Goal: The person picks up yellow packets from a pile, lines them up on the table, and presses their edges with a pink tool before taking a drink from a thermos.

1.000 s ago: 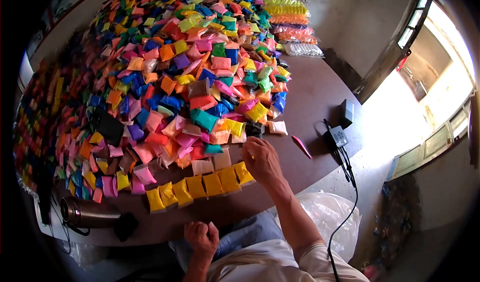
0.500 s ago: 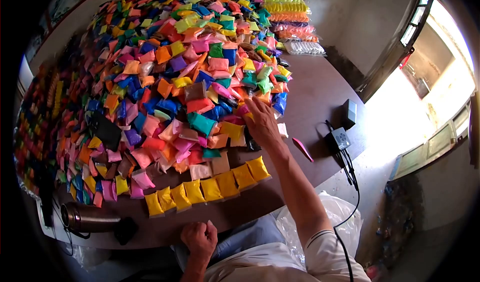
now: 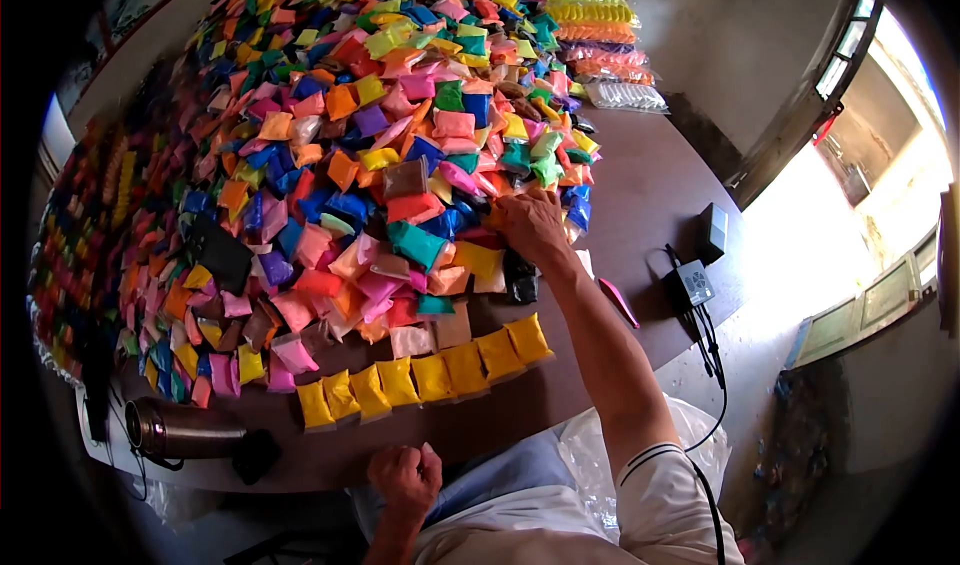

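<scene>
The right hand [image 3: 533, 223] is pressing palm-down into the near right side of the pile of coloured packets [image 3: 350, 135], its fingers curling among orange and blue ones. Whether they are gripping a packet cannot be told. The left hand [image 3: 405, 475] is balled into a tight fist holding nothing visible, hovering at the near edge of the table [image 3: 640, 180].

The packets are lying loose and overlapping, covering most of the tabletop. A row of yellow packets [image 3: 420, 377] is sitting edge to edge in front of the pile, between it and the left hand. A black packet [image 3: 522, 280] is lying just below the right wrist. At the far end, bundled packs [image 3: 592, 27] are stacking up in yellow and orange layers.

To the right of the forearm, a pink tool [image 3: 620, 302], a power adapter [image 3: 688, 285] and a black box [image 3: 712, 231] are sitting on bare wood, a cable [image 3: 712, 365] trailing off the edge. A metal flask [image 3: 185, 430] is lying on its side at the near left corner. A plastic bag [image 3: 640, 435] is showing below the table beside the right arm.
</scene>
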The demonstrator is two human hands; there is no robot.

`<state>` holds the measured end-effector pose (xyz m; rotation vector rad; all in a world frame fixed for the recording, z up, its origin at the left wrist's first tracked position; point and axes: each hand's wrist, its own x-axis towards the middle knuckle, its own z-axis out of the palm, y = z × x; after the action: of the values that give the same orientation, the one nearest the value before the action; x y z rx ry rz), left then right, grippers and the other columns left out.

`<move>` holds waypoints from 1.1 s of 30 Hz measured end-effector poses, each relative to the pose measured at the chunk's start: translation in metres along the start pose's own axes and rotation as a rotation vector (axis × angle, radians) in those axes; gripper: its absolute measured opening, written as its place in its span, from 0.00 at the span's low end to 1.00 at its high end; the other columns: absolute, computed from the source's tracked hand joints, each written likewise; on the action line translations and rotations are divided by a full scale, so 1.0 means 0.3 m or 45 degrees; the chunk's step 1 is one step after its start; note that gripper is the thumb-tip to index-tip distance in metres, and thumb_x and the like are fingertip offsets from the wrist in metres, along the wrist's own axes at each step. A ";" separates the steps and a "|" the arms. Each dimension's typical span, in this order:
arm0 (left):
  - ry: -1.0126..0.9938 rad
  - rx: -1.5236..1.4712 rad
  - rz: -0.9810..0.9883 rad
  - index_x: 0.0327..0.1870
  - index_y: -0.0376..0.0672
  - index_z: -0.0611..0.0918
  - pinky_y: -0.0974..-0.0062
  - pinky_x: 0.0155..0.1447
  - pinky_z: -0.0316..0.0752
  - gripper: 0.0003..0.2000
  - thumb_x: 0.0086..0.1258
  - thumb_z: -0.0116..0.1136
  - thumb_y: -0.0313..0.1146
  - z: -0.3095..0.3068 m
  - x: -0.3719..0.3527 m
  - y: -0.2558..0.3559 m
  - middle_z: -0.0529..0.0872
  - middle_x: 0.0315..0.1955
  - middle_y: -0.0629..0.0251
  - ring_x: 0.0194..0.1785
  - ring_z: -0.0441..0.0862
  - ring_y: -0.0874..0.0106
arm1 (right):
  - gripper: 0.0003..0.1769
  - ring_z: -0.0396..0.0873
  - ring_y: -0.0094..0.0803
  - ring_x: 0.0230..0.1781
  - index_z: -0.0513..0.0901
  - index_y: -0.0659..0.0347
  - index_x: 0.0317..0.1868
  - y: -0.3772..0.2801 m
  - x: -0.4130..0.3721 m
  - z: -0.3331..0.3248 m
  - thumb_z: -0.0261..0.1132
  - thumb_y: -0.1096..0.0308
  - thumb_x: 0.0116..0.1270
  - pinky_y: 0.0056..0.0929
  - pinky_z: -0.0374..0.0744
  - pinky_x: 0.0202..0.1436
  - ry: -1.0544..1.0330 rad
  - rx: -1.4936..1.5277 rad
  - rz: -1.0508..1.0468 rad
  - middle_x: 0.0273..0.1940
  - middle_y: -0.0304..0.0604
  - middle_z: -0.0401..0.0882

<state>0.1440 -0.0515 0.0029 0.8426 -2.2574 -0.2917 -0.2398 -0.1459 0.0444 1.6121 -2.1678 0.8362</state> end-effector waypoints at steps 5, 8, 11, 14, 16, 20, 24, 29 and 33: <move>0.004 -0.004 0.005 0.14 0.45 0.65 0.62 0.25 0.67 0.16 0.55 0.61 0.26 0.002 -0.006 -0.002 0.70 0.12 0.61 0.19 0.71 0.57 | 0.13 0.77 0.39 0.48 0.84 0.54 0.41 -0.001 0.005 0.034 0.67 0.64 0.53 0.37 0.67 0.56 -0.020 -0.161 -0.108 0.36 0.40 0.84; 0.003 -0.017 -0.001 0.14 0.44 0.65 0.62 0.25 0.67 0.16 0.55 0.60 0.26 -0.003 -0.007 -0.002 0.70 0.13 0.61 0.20 0.72 0.57 | 0.13 0.76 0.39 0.50 0.85 0.53 0.41 -0.023 -0.002 -0.008 0.67 0.66 0.53 0.37 0.66 0.57 0.021 -0.038 -0.019 0.40 0.40 0.84; 0.031 -0.014 0.011 0.15 0.44 0.65 0.62 0.26 0.67 0.15 0.55 0.60 0.26 0.003 -0.015 -0.004 0.70 0.13 0.61 0.20 0.72 0.58 | 0.10 0.74 0.40 0.54 0.85 0.55 0.40 -0.048 -0.011 -0.053 0.66 0.68 0.55 0.40 0.66 0.60 0.199 -0.003 -0.048 0.44 0.42 0.83; 0.028 -0.042 0.005 0.15 0.45 0.64 0.62 0.26 0.67 0.16 0.55 0.60 0.26 0.004 -0.015 -0.006 0.70 0.13 0.62 0.20 0.72 0.58 | 0.08 0.75 0.43 0.54 0.83 0.58 0.40 -0.047 -0.017 -0.097 0.63 0.69 0.60 0.40 0.70 0.57 0.278 0.003 -0.063 0.43 0.45 0.83; 0.038 -0.045 0.013 0.15 0.45 0.64 0.62 0.25 0.66 0.16 0.55 0.60 0.26 0.006 -0.017 -0.010 0.69 0.13 0.62 0.20 0.71 0.59 | 0.09 0.76 0.45 0.46 0.81 0.58 0.41 -0.052 -0.026 -0.128 0.65 0.69 0.60 0.39 0.72 0.53 0.220 0.372 0.162 0.37 0.46 0.81; 0.027 -0.031 -0.003 0.15 0.46 0.63 0.62 0.25 0.65 0.16 0.54 0.60 0.27 -0.007 -0.016 -0.004 0.68 0.13 0.63 0.19 0.70 0.59 | 0.12 0.78 0.28 0.32 0.79 0.63 0.46 -0.132 -0.105 -0.242 0.59 0.64 0.71 0.30 0.76 0.32 0.076 0.898 0.702 0.32 0.41 0.78; -0.131 -0.196 -0.134 0.16 0.46 0.65 0.62 0.25 0.64 0.15 0.55 0.61 0.28 -0.037 -0.017 -0.003 0.69 0.14 0.63 0.20 0.69 0.59 | 0.16 0.76 0.22 0.31 0.77 0.67 0.49 -0.282 -0.293 -0.261 0.58 0.61 0.72 0.21 0.78 0.33 -0.153 1.625 0.899 0.36 0.37 0.77; -0.114 -0.399 -0.196 0.19 0.44 0.71 0.65 0.27 0.65 0.11 0.59 0.59 0.32 -0.064 -0.010 -0.008 0.72 0.17 0.63 0.23 0.71 0.61 | 0.18 0.78 0.23 0.36 0.75 0.66 0.55 -0.467 -0.526 -0.252 0.60 0.63 0.71 0.22 0.79 0.39 -0.548 1.936 1.137 0.40 0.37 0.79; -0.111 -0.578 -0.244 0.23 0.44 0.76 0.66 0.29 0.68 0.07 0.58 0.60 0.33 -0.080 -0.009 -0.019 0.75 0.18 0.64 0.25 0.74 0.61 | 0.19 0.80 0.25 0.40 0.75 0.65 0.56 -0.583 -0.638 -0.238 0.61 0.63 0.70 0.23 0.79 0.42 -0.810 2.025 1.114 0.42 0.37 0.80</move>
<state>0.1647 -0.0533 0.0164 0.8088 -2.0675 -0.9055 -0.0206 0.0098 0.0385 1.2564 -2.7269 3.2789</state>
